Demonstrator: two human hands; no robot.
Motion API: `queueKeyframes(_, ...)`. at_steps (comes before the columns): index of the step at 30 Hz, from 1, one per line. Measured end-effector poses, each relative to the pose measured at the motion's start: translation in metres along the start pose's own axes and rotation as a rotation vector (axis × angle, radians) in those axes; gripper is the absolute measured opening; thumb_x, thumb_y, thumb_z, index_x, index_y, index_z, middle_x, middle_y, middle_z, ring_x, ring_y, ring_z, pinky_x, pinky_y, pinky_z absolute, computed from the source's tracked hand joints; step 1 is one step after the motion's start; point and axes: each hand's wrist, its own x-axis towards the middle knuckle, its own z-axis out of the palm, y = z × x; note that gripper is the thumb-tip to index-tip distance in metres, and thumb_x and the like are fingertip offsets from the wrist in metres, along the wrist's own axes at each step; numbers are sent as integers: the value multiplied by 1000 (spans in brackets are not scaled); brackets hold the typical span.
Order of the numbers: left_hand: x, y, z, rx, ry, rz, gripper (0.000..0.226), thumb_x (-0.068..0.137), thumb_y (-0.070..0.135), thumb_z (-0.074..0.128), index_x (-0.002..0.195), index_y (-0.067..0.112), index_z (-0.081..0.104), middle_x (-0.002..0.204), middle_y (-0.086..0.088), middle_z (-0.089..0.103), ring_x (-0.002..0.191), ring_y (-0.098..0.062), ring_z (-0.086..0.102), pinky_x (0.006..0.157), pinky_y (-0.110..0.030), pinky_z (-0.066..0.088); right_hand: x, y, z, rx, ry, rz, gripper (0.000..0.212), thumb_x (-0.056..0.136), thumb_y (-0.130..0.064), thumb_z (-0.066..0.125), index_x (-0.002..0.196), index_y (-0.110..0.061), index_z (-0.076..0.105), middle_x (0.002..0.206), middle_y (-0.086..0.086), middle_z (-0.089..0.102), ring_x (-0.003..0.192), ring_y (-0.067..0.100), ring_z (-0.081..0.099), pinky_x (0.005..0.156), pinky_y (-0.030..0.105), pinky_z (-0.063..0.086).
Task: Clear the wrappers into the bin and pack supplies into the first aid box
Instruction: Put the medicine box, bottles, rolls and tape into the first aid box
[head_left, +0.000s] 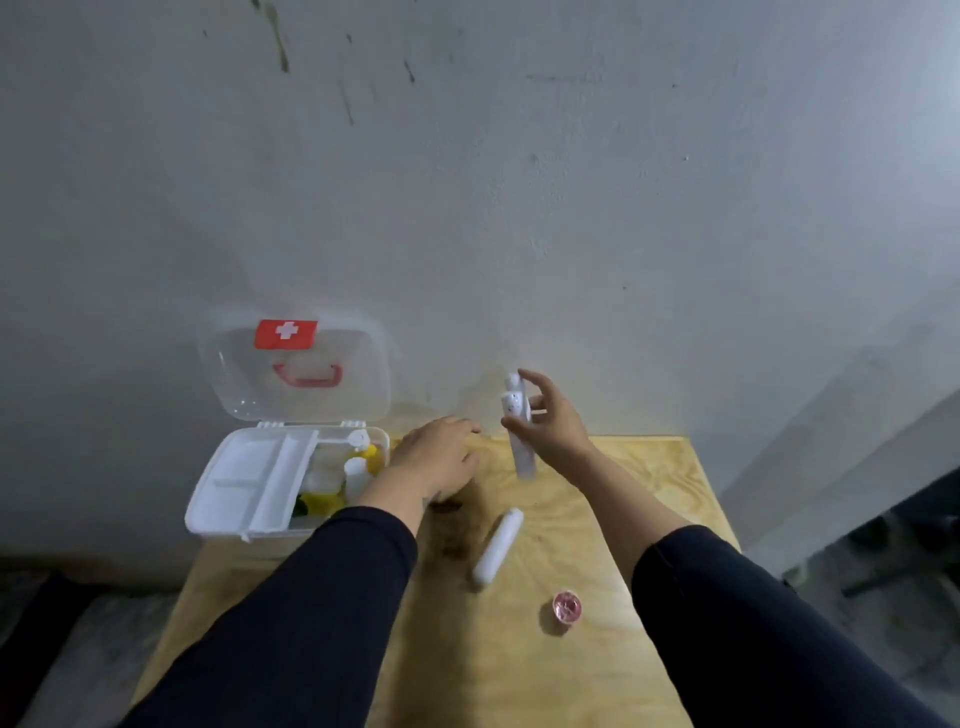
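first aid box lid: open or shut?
Open. The first aid box lid stands raised against the wall, tray and bottles inside exposed.

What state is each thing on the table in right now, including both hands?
First aid box: lid open, partly packed.
Inner tray: seated, empty.
White tubes: upright in right hand.
White roll: lying loose.
Pink tape roll: lying loose.
Left hand: empty, palm down.

white cross sign on first aid box lid (296, 371)

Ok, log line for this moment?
right hand: holds white tubes | left hand: flat on table | box: open
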Motion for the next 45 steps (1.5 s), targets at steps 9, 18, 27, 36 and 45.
queueKeyframes(9,-75,-77,-62,23,138,25,47,95,27,51,141,21,44,147,2,45,131,-24,46,106,-37,40,-50,-88,89,153,35,-56,72,82,-17,72,142,-25,33,121,12,56,107,27,62,94,46,53)
queueKeyframes(18,-125,-170,-48,52,14,-71,64,94,37,55,149,17,30,156,-3,30,140,-25,34,114,-36,31,-83,-109,186,144,47,-69,63,81,-9,72,136,-20,42,118,0,55,103,16,57,83,30,53)
queueKeyframes(27,-131,-207,-22,79,-75,-78,70,99,42,42,153,11,11,163,-5,8,150,-24,11,122,-41,12,-77,-92,234,-45,69,-47,62,79,-6,70,132,-20,40,120,1,54,101,17,56,85,34,52)
queueKeyframes(36,-132,-208,-20,14,9,-81,58,103,34,36,153,12,18,163,-1,12,150,-19,8,122,-38,7,-74,-78,246,-309,-27,75,66,80,-12,71,137,-17,39,130,13,56,119,28,53,95,35,45)
queueKeyframes(45,-125,-196,-42,83,-37,-49,60,98,36,46,149,13,26,157,-5,28,143,-27,29,119,-42,20,-81,-94,218,-285,26,4,57,83,-14,69,135,-16,46,135,12,56,125,22,52,102,34,45)
